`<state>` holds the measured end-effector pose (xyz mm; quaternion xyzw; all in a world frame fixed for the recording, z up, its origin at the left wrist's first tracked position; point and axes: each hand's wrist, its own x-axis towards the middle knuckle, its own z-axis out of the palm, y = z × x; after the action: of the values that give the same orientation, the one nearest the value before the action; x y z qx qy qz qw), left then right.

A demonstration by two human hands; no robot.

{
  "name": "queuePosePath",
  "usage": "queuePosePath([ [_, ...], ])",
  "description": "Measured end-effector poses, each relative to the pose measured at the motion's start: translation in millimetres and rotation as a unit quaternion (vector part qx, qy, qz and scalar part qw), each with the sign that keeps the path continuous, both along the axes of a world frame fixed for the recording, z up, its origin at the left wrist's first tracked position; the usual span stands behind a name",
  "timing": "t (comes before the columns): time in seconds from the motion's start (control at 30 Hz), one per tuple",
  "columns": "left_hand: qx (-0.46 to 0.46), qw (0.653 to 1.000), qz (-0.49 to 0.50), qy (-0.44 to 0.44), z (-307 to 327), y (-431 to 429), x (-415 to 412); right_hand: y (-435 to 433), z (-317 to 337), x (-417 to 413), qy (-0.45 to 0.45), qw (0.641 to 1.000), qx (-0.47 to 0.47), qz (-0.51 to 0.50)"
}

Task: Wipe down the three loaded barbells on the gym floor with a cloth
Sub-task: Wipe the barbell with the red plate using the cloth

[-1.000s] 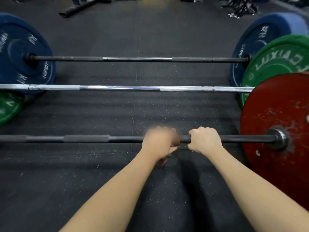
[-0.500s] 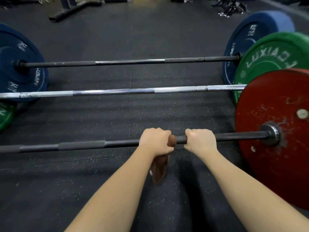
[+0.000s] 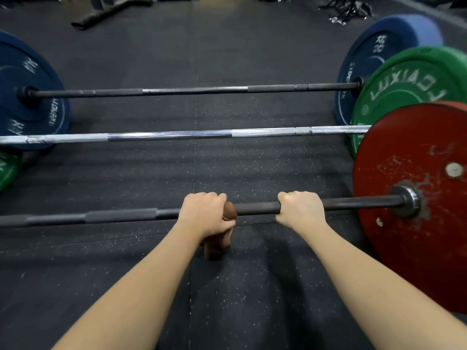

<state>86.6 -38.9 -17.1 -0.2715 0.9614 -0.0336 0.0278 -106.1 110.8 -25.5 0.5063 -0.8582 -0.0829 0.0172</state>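
First-person view looking down at three loaded barbells lying parallel on a black rubber gym floor (image 3: 227, 294). The left hand (image 3: 206, 214) is clenched over a brown cloth (image 3: 229, 210) wrapped round the shaft of the nearest barbell (image 3: 257, 207), and the cloth's tail hangs below the bar. The right hand (image 3: 299, 210) grips the bare shaft, nearer the red plate (image 3: 417, 223).

Over the last second the left hand has slid left along the bar. The hands were almost touching, and now a stretch of bare shaft shows between them. The right hand has kept its place, apparently steadying the bar. This looks like a wiping stroke toward the bar's left end, early in the job. The chrome barbell (image 3: 177, 135) and the far black barbell (image 3: 192, 90) lie beyond, with neither hand on them.
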Motion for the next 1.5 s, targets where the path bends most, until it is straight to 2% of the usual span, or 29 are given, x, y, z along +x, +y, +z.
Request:
queuePosePath([
  [0.13, 0.020, 0.999, 0.015, 0.034, -4, 5, -7, -1, -8, -2, 0.013, 0.999, -0.026, 0.015],
  [0.27, 0.044, 0.995, -0.038, 0.082, -8, 41, -55, -1, -23, -8, 0.050, 0.995, -0.082, 0.038],
  [0.43, 0.038, 0.996, -0.066, 0.051, -7, 50, -85, -4, -27, -13, 0.041, 0.988, -0.141, 0.057],
  [0.6, 0.064, 0.994, -0.078, 0.043, -1, 42, -75, -5, -25, -12, 0.050, 0.992, -0.104, 0.044],
  [0.83, 0.053, 0.998, -0.026, 0.032, 0, 15, -19, 0, -3, -2, 0.003, 0.999, -0.031, 0.021],
  [0.97, 0.045, 0.999, 0.017, 0.015, 3, -6, 15, 1, -2, 0, 0.000, 1.000, -0.019, 0.011],
  [1.13, 0.007, 0.999, 0.038, 0.036, -5, 1, 12, 2, -3, 2, 0.010, 1.000, -0.026, 0.009],
  [1.27, -0.088, 0.989, -0.010, 0.116, -27, 13, 2, 3, -14, -1, 0.027, 0.999, -0.035, 0.004],
  [1.37, -0.103, 0.983, -0.041, 0.148, -38, 33, -23, 2, -22, -4, 0.041, 0.998, -0.036, 0.009],
  [1.5, -0.086, 0.984, -0.091, 0.130, -29, 24, -31, 0, -16, -4, 0.032, 0.999, -0.040, 0.003],
])
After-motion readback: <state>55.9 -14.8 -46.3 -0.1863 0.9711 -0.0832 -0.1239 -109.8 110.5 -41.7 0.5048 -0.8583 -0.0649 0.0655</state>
